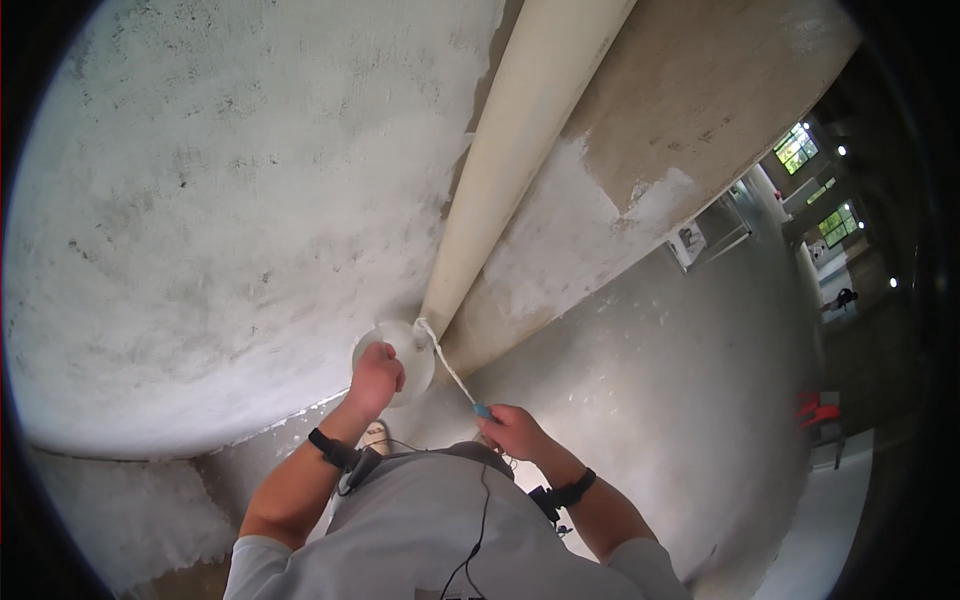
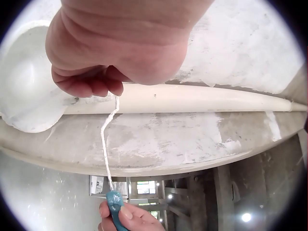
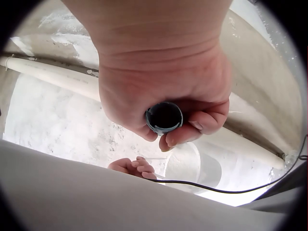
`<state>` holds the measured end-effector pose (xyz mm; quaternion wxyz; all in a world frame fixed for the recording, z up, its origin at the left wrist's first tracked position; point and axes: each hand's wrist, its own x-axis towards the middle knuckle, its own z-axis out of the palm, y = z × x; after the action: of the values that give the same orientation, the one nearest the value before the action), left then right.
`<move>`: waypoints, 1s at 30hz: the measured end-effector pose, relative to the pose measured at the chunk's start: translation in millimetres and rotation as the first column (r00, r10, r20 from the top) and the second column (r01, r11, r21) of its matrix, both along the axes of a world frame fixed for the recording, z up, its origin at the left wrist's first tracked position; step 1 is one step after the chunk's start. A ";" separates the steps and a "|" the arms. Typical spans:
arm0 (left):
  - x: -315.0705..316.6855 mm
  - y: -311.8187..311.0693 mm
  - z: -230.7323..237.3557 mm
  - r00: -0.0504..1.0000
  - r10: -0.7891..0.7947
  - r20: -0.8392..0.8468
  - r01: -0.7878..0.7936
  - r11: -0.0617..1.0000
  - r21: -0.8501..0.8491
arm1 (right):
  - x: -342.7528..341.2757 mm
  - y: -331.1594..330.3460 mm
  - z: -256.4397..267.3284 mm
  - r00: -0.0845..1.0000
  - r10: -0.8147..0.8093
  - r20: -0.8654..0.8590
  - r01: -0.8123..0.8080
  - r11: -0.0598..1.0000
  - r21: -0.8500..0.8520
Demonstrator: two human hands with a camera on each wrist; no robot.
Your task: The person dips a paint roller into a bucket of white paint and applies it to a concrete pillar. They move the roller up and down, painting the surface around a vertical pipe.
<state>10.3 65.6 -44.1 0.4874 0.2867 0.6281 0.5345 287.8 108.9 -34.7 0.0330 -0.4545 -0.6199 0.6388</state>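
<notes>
My left hand [image 1: 375,382] is curled at the rim of a whitish bucket [image 1: 416,375], apparently gripping its thin handle, which the fingers mostly hide. The right hand [image 1: 512,432] grips the blue handle [image 1: 482,411] of a thin tool with a white-coated rod [image 1: 452,370]. That rod slants up to the foot of the pale pipe [image 1: 520,100], beside the bucket. In the left wrist view, the rod [image 2: 105,144] rises from the blue handle [image 2: 114,204] toward the left fingers; its far end is hidden there. The right wrist view shows the handle's hollow end [image 3: 164,117] in the right fist.
A patchy white wall [image 1: 250,200] stands left of the pipe, and a brown and white wall surface [image 1: 640,130] right of it. Grey floor [image 1: 680,370] extends to the right, with red objects [image 1: 820,410] farther off. A cable [image 3: 216,190] hangs near the body.
</notes>
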 end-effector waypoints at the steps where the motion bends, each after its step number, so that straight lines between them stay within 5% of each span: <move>1: -1.0 0.4 -5.4 1.000 -0.023 -0.017 0.022 1.000 -0.020 | -0.1 0.6 4.6 1.000 -0.001 -0.001 0.001 1.000 0.012; 21: 9.5 5.4 -9.1 0.994 -0.099 -0.033 0.099 0.995 0.002 | 8.3 -12.6 2.8 0.996 -0.084 -0.007 0.081 0.980 -0.181; 30: 4.0 4.2 -6.5 0.992 -0.122 0.020 0.123 0.992 -0.036 | 7.6 -11.2 -1.5 0.990 -0.141 0.015 0.142 0.986 -0.085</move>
<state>14.3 69.9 -50.6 0.5302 0.3109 0.6147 0.4944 295.4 97.7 -36.2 0.0561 -0.5011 -0.5583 0.6588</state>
